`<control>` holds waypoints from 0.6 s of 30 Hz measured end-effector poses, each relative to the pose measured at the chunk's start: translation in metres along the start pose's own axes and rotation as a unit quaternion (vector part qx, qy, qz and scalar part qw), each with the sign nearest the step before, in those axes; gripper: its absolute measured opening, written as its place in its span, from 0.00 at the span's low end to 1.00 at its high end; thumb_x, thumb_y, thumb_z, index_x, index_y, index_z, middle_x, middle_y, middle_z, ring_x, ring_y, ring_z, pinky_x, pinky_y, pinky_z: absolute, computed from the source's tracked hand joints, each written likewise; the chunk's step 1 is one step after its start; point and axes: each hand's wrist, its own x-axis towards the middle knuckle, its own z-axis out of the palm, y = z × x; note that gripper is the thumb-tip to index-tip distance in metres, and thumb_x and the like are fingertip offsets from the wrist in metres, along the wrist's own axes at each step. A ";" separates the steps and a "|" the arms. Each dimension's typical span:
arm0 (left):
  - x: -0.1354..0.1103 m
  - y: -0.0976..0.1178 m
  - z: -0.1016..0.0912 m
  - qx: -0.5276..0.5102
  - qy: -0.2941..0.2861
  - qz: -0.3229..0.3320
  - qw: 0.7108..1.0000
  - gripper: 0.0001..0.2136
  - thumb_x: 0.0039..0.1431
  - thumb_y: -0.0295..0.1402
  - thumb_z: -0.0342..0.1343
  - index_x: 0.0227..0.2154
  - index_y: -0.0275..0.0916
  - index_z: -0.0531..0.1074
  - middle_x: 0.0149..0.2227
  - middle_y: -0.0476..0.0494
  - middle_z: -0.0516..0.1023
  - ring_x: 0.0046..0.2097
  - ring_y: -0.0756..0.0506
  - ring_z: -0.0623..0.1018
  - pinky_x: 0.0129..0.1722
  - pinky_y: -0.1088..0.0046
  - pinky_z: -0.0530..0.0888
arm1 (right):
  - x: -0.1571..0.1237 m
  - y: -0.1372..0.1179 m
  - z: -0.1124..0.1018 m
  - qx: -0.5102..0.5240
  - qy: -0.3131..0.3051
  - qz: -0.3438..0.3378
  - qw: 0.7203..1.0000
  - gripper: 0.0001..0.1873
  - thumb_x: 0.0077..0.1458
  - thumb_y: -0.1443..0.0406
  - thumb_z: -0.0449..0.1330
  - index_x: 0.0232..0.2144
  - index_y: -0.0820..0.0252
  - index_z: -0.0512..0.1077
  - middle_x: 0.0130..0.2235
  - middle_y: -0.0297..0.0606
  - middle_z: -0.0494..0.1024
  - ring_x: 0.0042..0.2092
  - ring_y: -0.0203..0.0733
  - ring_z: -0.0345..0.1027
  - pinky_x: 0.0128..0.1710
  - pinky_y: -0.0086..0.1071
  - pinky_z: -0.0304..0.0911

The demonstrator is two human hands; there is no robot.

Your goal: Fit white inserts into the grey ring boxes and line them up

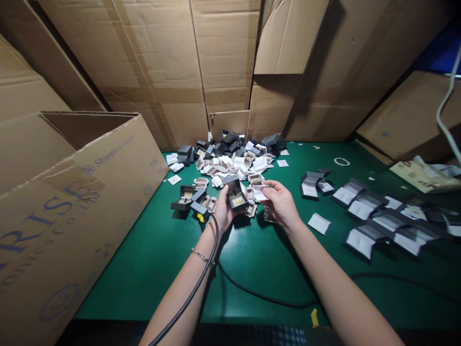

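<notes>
Small black box (236, 196) and white insert (260, 193), one per hand

Yellow scrap (314, 317): lay at the front edge of the green table (162, 274). Black cable (217, 233): crossed the left forearm. Left hand (224, 212): fingers curled around the box, lid up, over mid-table. Right hand (283, 202): thumb and fingers pinched the insert, just beside the box. Pale inserts (230, 166): lay heaped beyond. Dark boxes (230, 144): stood piled before cardboard (226, 57).

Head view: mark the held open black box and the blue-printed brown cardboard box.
Held open black box (236, 194), head view: open interior.
Blue-printed brown cardboard box (90, 211), head view: printed side wall.
</notes>
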 end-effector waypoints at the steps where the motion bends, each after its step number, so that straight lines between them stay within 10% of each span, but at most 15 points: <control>1: 0.000 0.001 0.001 -0.001 -0.001 0.000 1.000 0.19 0.63 0.44 0.42 0.41 0.36 0.72 0.31 0.41 0.79 0.30 0.46 0.78 0.28 0.71 0.75 | -0.001 0.000 0.001 0.015 -0.006 0.006 1.000 0.22 0.33 0.60 0.67 0.35 0.57 0.68 0.31 0.33 0.78 0.26 0.36 0.68 0.22 0.28 0.63; 11: -0.006 0.008 0.002 -0.040 0.005 -0.165 0.985 0.17 0.63 0.40 0.44 0.38 0.30 0.71 0.24 0.40 0.77 0.21 0.50 0.74 0.19 0.77 0.72 | -0.004 -0.003 0.006 0.091 -0.008 0.070 0.993 0.15 0.27 0.65 0.70 0.24 0.61 0.75 0.25 0.33 0.78 0.25 0.33 0.68 0.26 0.28 0.65; 18: -0.009 0.011 0.004 -0.015 -0.022 -0.146 0.989 0.09 0.58 0.28 0.50 0.41 0.32 0.67 0.27 0.43 0.76 0.26 0.50 0.77 0.22 0.81 0.73 | -0.006 -0.003 0.005 0.108 -0.028 0.086 0.990 0.16 0.28 0.64 0.71 0.25 0.59 0.74 0.26 0.31 0.78 0.26 0.33 0.68 0.26 0.27 0.65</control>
